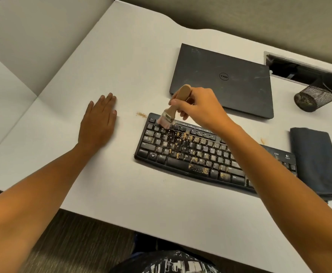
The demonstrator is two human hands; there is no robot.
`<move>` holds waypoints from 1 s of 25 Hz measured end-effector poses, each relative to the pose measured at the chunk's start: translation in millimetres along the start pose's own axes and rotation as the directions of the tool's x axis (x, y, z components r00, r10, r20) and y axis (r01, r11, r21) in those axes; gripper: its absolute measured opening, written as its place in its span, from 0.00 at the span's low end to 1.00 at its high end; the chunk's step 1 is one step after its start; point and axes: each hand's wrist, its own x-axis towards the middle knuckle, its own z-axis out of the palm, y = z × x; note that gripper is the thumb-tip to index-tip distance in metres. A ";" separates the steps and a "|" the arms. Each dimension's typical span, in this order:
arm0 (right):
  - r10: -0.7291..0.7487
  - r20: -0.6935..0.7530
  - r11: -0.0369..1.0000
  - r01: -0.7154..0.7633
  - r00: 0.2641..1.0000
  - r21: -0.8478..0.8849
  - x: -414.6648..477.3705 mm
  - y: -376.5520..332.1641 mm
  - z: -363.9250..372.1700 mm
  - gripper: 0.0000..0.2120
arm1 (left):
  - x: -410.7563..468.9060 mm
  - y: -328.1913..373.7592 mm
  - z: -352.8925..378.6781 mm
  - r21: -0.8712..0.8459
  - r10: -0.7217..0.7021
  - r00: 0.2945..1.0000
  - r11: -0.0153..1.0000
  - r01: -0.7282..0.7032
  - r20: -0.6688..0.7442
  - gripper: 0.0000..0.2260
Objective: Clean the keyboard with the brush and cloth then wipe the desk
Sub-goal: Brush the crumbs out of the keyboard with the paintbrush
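A black keyboard (190, 152) lies on the white desk (121, 66), its keys strewn with tan crumbs. My right hand (200, 107) grips the wooden handle of a small brush (173, 111); the bristles touch the keyboard's top left keys. A little heap of crumbs (141, 114) sits on the desk just left of that corner. My left hand (99, 121) rests flat on the desk, fingers spread, well left of the keyboard. A folded dark blue cloth (316, 162) lies at the keyboard's right end.
A closed dark laptop (224, 79) lies behind the keyboard. A black mesh cup (314, 97) lies on its side at the far right, below a cable slot (299, 69). The desk's front edge runs just before my lap.
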 end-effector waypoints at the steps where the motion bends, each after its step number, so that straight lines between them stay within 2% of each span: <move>1: 0.013 0.022 1.000 -0.013 1.000 -0.002 1.9 1.6 -0.7 0.10 | -0.1 0.3 -0.2 -0.002 -0.001 1.000 1.000 0.001 0.000 0.25; 3: 0.055 -0.045 0.998 -0.055 0.997 -0.010 7.7 8.2 -5.5 0.10 | -0.1 0.5 -0.3 -0.003 -0.002 1.000 1.000 0.002 -0.002 0.25; 6: 0.023 -0.191 0.997 -0.037 0.981 -0.070 8.5 13.7 -8.5 0.09 | -0.3 0.2 0.3 0.005 -0.002 1.000 1.000 0.002 -0.005 0.25; 8: 0.006 -0.148 1.000 -0.006 0.989 0.004 4.2 10.4 -2.5 0.09 | -0.3 -0.2 0.3 0.006 0.000 1.000 1.000 0.000 -0.008 0.25; 10: 0.002 -0.099 1.000 -0.002 0.995 -0.001 0.5 9.1 1.1 0.10 | -0.3 0.2 0.2 0.006 0.001 1.000 1.000 -0.001 -0.008 0.26; 13: -0.005 -0.185 0.992 -0.019 0.983 -0.128 -2.4 15.7 -11.1 0.09 | -0.4 1.0 -0.1 0.000 0.005 1.000 1.000 -0.005 -0.015 0.26; 17: -0.026 -0.219 0.988 -0.008 0.975 -0.154 -17.9 21.8 -11.3 0.09 | -1.2 1.6 -0.2 0.001 0.012 1.000 1.000 -0.012 -0.027 0.26; 22: -0.062 -0.262 0.998 0.068 0.963 0.013 -7.0 3.5 34.0 0.10 | -1.8 2.6 -1.3 0.009 0.016 0.999 1.000 -0.016 -0.042 0.26; 25: 0.029 -0.281 0.976 0.033 0.959 0.213 7.2 0.4 36.9 0.08 | -1.4 1.7 -1.1 0.010 0.014 0.999 1.000 -0.014 -0.035 0.26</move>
